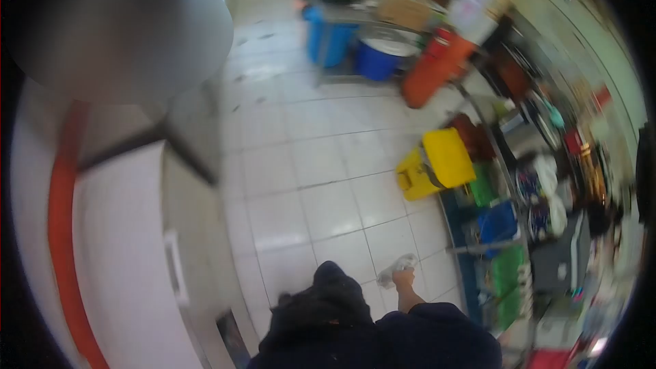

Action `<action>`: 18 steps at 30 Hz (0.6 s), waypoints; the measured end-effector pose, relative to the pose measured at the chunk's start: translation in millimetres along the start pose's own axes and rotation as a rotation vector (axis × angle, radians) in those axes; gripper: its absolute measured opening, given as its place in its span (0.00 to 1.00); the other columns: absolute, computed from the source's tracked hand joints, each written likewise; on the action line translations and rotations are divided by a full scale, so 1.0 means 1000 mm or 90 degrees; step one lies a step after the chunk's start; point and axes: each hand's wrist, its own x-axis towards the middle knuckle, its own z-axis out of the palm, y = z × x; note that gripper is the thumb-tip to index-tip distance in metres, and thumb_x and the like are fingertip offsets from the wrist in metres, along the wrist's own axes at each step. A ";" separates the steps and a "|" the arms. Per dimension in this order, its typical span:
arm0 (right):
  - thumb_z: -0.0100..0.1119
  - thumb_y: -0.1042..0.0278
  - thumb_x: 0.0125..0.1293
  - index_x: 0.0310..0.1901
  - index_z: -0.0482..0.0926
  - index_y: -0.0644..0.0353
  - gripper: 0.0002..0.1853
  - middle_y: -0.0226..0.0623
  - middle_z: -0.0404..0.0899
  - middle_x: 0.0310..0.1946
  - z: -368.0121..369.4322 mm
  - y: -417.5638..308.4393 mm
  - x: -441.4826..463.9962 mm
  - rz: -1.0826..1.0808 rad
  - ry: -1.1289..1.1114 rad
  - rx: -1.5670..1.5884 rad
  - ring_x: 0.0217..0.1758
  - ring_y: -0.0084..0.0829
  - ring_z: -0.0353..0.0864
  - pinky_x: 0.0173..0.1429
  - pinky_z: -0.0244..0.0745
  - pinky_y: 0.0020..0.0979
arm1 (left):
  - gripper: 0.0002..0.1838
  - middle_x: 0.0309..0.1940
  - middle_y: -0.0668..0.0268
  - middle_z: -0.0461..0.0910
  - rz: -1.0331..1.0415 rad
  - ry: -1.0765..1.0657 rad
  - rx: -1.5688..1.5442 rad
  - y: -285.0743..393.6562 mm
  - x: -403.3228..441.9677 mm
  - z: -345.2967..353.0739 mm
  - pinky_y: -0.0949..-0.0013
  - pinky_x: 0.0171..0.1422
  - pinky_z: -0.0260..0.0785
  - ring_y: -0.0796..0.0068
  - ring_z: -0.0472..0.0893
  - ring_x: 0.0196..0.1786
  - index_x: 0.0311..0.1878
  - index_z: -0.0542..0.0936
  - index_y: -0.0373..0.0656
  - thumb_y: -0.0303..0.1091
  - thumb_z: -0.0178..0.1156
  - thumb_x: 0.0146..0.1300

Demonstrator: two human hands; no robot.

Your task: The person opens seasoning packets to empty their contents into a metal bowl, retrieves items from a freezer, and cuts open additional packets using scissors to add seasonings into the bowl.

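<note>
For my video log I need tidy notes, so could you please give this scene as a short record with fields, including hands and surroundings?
Right hand: the right hand grips a pale crumpled item
Item material: cannot tell, cloth or plastic
Left hand: not visible
Floor: pale tiled floor
Left side: white cabinet with a handle
Right side: yellow bin on the floor, near a rack with green and blue containers
Far end: blue drum with a pale top
Image quality: blurred, especially toward the right edge
</note>
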 end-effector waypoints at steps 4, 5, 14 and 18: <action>0.65 0.52 0.56 0.49 0.76 0.68 0.28 0.59 0.82 0.44 0.039 0.046 0.103 0.142 -0.044 0.055 0.48 0.50 0.85 0.53 0.79 0.47 | 0.10 0.40 0.59 0.82 0.301 0.089 -0.032 0.294 0.173 0.019 0.61 0.42 0.72 0.62 0.82 0.43 0.43 0.79 0.45 0.39 0.57 0.66; 0.64 0.51 0.57 0.49 0.77 0.68 0.27 0.58 0.82 0.44 0.041 0.040 0.123 0.185 -0.072 0.050 0.48 0.50 0.85 0.53 0.79 0.47 | 0.10 0.38 0.62 0.81 0.338 0.032 -0.234 0.389 0.191 0.005 0.62 0.40 0.71 0.64 0.81 0.41 0.44 0.78 0.45 0.39 0.57 0.67; 0.60 0.48 0.60 0.50 0.79 0.61 0.25 0.52 0.84 0.42 -0.098 -0.193 0.342 0.184 -0.229 0.061 0.47 0.49 0.85 0.52 0.79 0.46 | 0.17 0.45 0.62 0.79 0.353 -0.258 -0.318 0.949 0.123 0.056 0.62 0.48 0.72 0.64 0.79 0.45 0.55 0.75 0.43 0.43 0.53 0.70; 0.57 0.47 0.62 0.50 0.79 0.58 0.24 0.49 0.84 0.42 -0.192 -0.344 0.476 0.050 -0.246 0.027 0.47 0.49 0.85 0.52 0.79 0.46 | 0.22 0.47 0.57 0.80 0.483 -0.497 0.440 1.188 0.063 0.164 0.56 0.51 0.72 0.57 0.80 0.47 0.52 0.79 0.42 0.50 0.49 0.70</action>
